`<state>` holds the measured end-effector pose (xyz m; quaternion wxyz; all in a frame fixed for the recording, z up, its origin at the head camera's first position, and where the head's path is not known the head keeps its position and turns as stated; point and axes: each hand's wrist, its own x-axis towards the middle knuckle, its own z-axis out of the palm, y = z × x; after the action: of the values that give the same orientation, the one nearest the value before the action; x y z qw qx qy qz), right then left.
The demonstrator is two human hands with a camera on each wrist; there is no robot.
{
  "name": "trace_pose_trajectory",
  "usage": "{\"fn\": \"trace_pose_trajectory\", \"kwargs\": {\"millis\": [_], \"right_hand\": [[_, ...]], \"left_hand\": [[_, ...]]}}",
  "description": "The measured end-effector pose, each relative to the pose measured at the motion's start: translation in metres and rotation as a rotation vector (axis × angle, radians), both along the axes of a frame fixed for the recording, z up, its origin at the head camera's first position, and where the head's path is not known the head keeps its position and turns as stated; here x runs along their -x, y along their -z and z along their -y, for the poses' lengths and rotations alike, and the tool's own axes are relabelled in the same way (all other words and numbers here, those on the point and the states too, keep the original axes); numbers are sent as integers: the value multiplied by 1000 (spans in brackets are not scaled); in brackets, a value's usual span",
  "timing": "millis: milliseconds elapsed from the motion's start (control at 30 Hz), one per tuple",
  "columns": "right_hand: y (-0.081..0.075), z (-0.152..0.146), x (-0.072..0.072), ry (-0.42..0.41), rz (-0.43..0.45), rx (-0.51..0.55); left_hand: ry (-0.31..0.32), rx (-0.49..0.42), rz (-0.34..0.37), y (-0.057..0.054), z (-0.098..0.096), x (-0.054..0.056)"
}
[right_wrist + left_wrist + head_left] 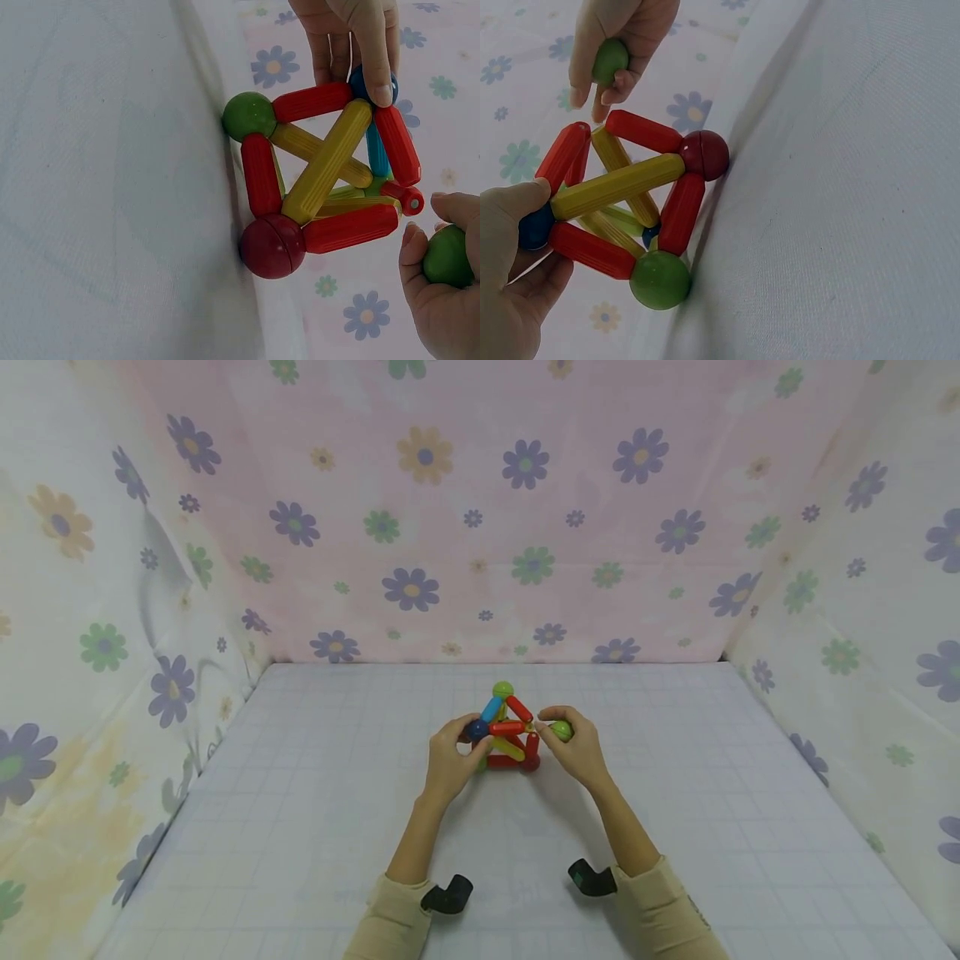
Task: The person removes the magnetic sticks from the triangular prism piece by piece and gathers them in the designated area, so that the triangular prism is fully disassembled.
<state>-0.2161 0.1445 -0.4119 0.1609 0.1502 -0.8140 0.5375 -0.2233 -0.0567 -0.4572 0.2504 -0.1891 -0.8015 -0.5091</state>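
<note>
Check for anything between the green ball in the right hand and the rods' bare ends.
Only the fingertips of the right hand, between the green ball and the bare rod ends. No other object shows in that gap.

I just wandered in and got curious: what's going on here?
Someone's left hand grips a frame of colored rods and balls at one blue ball. The right hand holds a loose green ball close by, apart from the frame. Near that ball, several rod ends have no ball on them.
</note>
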Motion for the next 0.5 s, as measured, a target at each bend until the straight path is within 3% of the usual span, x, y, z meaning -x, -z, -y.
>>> {"fn": "trace_pose_trajectory", "kwargs": {"millis": [267, 500], "right_hand": [[-14, -5, -6, -123, 162, -78], [-2, -22, 3, -265, 200, -89]], "left_hand": [[8, -9, 18, 1, 0, 0], [12, -17, 16, 1, 0, 0]]}}
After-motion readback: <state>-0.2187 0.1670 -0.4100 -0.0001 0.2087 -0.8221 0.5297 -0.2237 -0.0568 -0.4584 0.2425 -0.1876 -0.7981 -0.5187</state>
